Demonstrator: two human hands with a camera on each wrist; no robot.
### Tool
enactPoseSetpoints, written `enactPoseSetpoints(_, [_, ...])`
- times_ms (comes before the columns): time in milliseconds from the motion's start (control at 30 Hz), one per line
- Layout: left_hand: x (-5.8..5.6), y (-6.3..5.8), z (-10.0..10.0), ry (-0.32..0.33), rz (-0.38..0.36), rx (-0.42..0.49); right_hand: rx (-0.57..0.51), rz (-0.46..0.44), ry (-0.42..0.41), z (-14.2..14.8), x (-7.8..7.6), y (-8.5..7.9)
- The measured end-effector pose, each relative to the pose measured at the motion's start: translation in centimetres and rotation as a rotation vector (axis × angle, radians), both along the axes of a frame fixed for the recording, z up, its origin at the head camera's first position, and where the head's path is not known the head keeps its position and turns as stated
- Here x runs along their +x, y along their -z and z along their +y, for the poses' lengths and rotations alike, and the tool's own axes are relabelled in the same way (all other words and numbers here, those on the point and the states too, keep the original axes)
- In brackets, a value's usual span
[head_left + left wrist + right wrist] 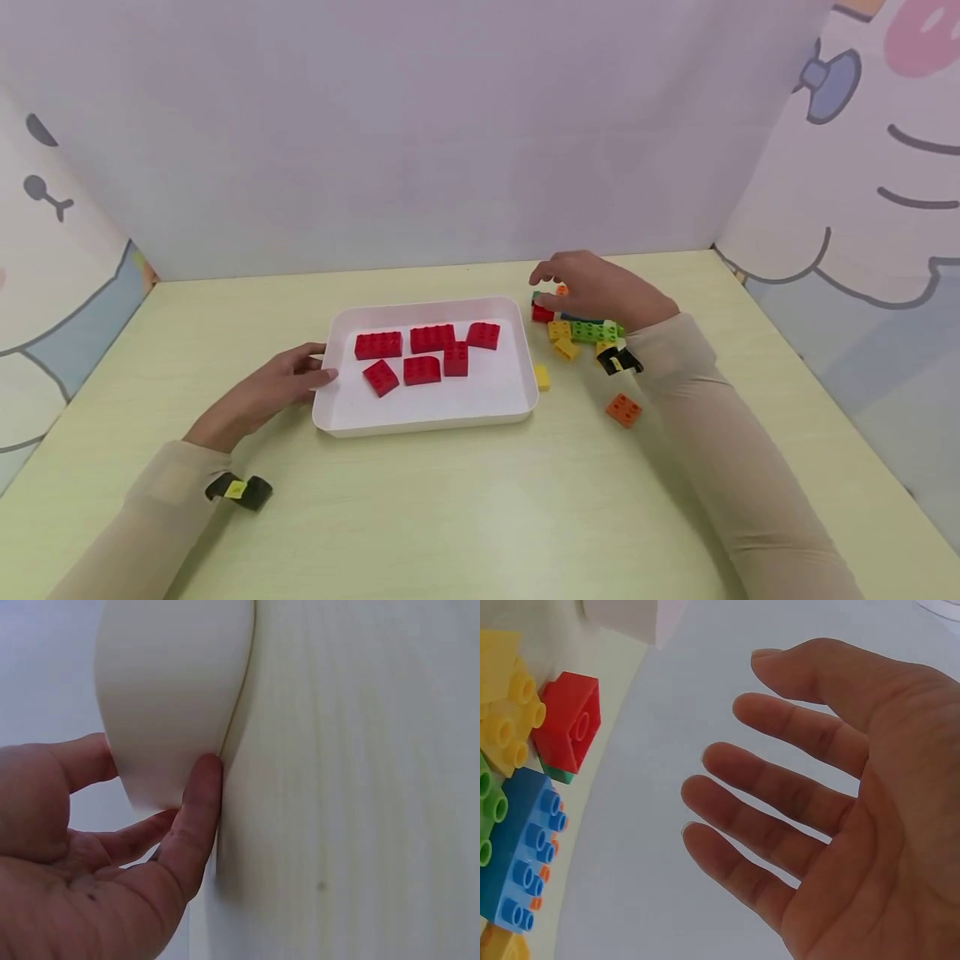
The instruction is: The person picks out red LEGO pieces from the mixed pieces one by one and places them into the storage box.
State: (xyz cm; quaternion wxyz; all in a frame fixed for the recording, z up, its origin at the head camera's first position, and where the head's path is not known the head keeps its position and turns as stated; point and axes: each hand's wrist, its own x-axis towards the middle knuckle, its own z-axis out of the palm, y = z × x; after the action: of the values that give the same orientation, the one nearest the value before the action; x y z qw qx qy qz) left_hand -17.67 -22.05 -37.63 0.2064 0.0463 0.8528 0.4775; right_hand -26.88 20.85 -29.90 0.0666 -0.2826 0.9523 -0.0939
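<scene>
A white tray [427, 417] holds several red toy bricks [378, 345], lying apart from one another on its floor. At the tray's left end my left hand [281, 387] pinches the wall, thumb over the rim and fingers on the outside; the left wrist view shows fingertips [202, 780] against the tray's outer side [176, 690]. My right hand [600, 287] hovers over a pile of bricks right of the tray. Its fingers [765, 776] are spread, with nothing between them. Nearest to it are a red brick [566, 724] and a blue brick [525, 847].
Green [594, 331] and yellow bricks [558, 331] lie in the pile. A lone orange brick [623, 410] sits nearer the front, and a yellow brick [542, 377] lies against the tray's right side. Behind the table [465, 517] stands a pale wall [420, 150].
</scene>
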Motion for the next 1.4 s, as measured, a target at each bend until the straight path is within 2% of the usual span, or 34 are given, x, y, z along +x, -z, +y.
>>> enactPoseSetpoints(200, [0.2,0.0,0.0,0.001,-0.003,-0.003,0.021,-0.039,0.013,-0.5,-0.5,1.0])
enactPoseSetpoints(433, [0.2,-0.2,-0.3,-0.002,0.004,0.006,0.029,-0.010,0.021,-0.9,-1.0,1.5])
enactPoseSetpoints(733, [0.4,0.0,-0.3,-0.002,0.001,0.017,0.093,-0.069,0.059,-1.1,-1.9,3.2])
enactPoseSetpoints(1100, [0.3,-0.1,-0.2,-0.003,0.004,0.010,0.151,-0.119,0.060,-1.1,-2.0,3.8])
enactPoseSetpoints(1267, [0.3,-0.1,-0.2,0.004,0.007,0.008,0.126,-0.109,0.047,-1.0,-2.1,3.8])
enactPoseSetpoints(1400, [0.3,-0.2,-0.2,0.002,0.000,0.011,0.017,-0.072,0.017,-0.4,-1.9,2.8])
